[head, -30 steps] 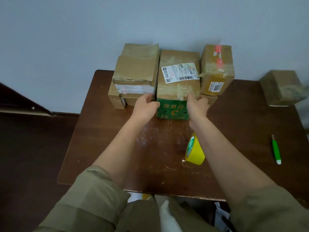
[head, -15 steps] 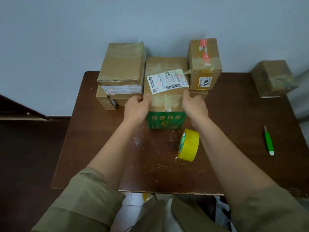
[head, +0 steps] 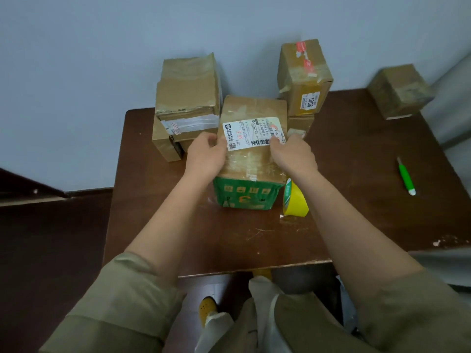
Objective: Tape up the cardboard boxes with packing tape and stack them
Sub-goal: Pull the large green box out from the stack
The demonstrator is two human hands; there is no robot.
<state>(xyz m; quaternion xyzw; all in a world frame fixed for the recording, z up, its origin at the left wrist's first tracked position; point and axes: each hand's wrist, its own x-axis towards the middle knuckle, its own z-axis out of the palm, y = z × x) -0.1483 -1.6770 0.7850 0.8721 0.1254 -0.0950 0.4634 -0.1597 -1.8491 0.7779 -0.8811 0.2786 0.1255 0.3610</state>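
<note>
A cardboard box [head: 251,159] with a white shipping label on top and a green printed front stands in the middle of the brown table [head: 356,200]. My left hand [head: 206,155] grips its left side and my right hand [head: 293,155] grips its right side, fingers curled over the top edges. A yellow roll of packing tape [head: 295,200] stands on edge just right of the box. Behind on the left is a stack of taped boxes [head: 187,98]. Behind on the right is another stack, its top box marked 1006 [head: 304,75].
A lone cardboard box [head: 400,90] sits at the table's far right corner. A green and white pen-like tool [head: 405,175] lies at the right. A blue-grey wall runs behind the table. My legs and a yellow shoe [head: 207,308] show below the near edge.
Both hands have drawn the labelled box out from between the two stacks toward me, so it now stands beside the tape roll. My hands have shifted farther up its sides.
</note>
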